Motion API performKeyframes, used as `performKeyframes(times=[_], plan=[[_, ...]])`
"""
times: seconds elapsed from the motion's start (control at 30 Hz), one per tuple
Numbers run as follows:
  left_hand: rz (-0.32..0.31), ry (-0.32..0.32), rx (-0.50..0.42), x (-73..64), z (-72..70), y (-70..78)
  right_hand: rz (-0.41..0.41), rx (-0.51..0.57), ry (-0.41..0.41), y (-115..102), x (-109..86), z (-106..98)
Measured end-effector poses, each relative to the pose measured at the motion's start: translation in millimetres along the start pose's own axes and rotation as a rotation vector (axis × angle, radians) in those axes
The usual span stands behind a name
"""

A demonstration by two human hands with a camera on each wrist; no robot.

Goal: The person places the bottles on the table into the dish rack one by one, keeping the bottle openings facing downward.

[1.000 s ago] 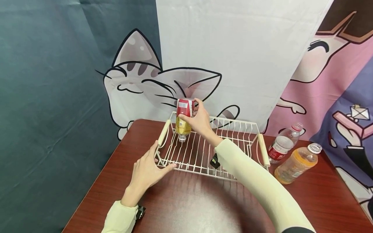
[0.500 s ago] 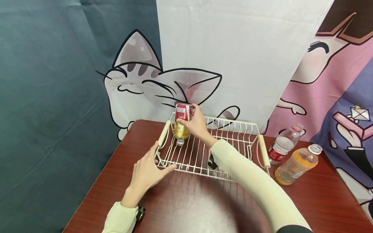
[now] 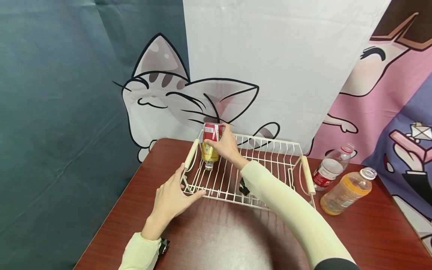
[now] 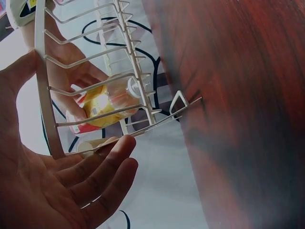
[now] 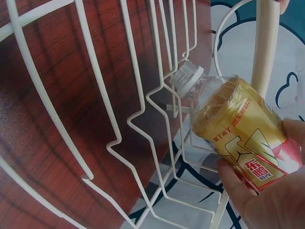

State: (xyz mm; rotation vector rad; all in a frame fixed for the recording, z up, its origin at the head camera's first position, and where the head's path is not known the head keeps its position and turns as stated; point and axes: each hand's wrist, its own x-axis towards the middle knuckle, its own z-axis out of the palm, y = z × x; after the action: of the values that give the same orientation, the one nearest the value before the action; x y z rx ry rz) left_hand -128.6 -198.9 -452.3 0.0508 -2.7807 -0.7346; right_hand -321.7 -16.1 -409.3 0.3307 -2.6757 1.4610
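Note:
Upside down over the left part of the white wire dish rack (image 3: pixel 244 203), a plastic bottle (image 3: pixel 210 153) with a red and yellow label points its neck (image 5: pixel 187 77) at the wires. My right hand (image 3: pixel 227 145) grips it around the label, thumb on the near side. In the right wrist view, the bottle's neck is right at the bent wires. My left hand (image 3: pixel 170 195) is spread at the rack's near left corner; its fingers lie by the side handle (image 3: pixel 191 154) and its thumb touches the front wire. The left wrist view shows the bottle behind the rack's wires.
Two uncapped bottles stand on the table right of the rack: a clear one with a red label (image 3: pixel 323 176) and an orange-tinted one (image 3: pixel 347 193). A second pale handle (image 3: pixel 308 175) is on the rack's right side. A cartoon-printed cloth (image 3: pixel 283 67) hangs behind the table (image 3: pixel 216 240).
My right hand has lowered the upside-down bottle toward the rack, with a slight shift left. My left hand has stayed at the rack's corner.

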Motion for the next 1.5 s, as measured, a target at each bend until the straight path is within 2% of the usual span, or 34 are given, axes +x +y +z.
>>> performKeyframes(times=[0.27,0.3,0.4,0.47,0.53,0.63,0.7,0.97,1.07,1.17,1.2,1.4,1.43,1.5], plan=[[-0.005,0.000,-0.004,-1.8,-0.1,-0.8,0.041,0.021,-0.034,7.4,5.6,2.0],[-0.006,-0.002,-0.005,-1.9,-0.3,-0.5,0.039,0.011,-0.028,17.3,12.9,6.4],[-0.009,-0.005,-0.009,-1.5,-0.9,0.6,0.048,0.007,-0.033,20.6,15.1,5.9],[-0.013,-0.005,-0.010,-1.4,-1.3,1.3,0.019,0.025,-0.021,46.5,31.0,14.5],[-0.013,-0.006,-0.013,-0.9,-1.1,1.6,0.023,0.022,-0.031,42.0,28.5,11.4],[-0.012,-0.008,-0.018,-1.3,-1.0,2.0,0.018,0.008,-0.029,54.0,41.0,16.5],[-0.009,-0.011,-0.021,-1.3,-1.0,2.3,0.051,-0.027,-0.045,34.1,32.3,9.6],[0.001,-0.002,-0.012,-0.4,-2.0,1.3,0.061,-0.120,-0.037,42.4,43.3,18.4],[0.001,-0.002,-0.010,0.3,-2.0,1.1,0.066,-0.124,-0.044,44.9,46.5,19.9],[0.002,-0.003,-0.009,0.9,-1.7,1.3,0.063,-0.104,-0.058,36.9,39.9,15.0],[0.001,-0.004,-0.008,0.9,-1.5,1.4,0.047,-0.078,-0.063,41.0,40.6,15.5],[-0.013,-0.019,-0.005,0.3,-1.3,1.8,0.036,-0.065,-0.082,22.7,22.5,7.4],[-0.015,-0.020,-0.004,0.5,-1.2,1.7,0.055,-0.075,-0.091,13.3,17.8,3.9],[-0.016,-0.021,-0.004,0.8,-1.3,1.7,0.055,-0.094,-0.090,19.4,23.1,6.9]])
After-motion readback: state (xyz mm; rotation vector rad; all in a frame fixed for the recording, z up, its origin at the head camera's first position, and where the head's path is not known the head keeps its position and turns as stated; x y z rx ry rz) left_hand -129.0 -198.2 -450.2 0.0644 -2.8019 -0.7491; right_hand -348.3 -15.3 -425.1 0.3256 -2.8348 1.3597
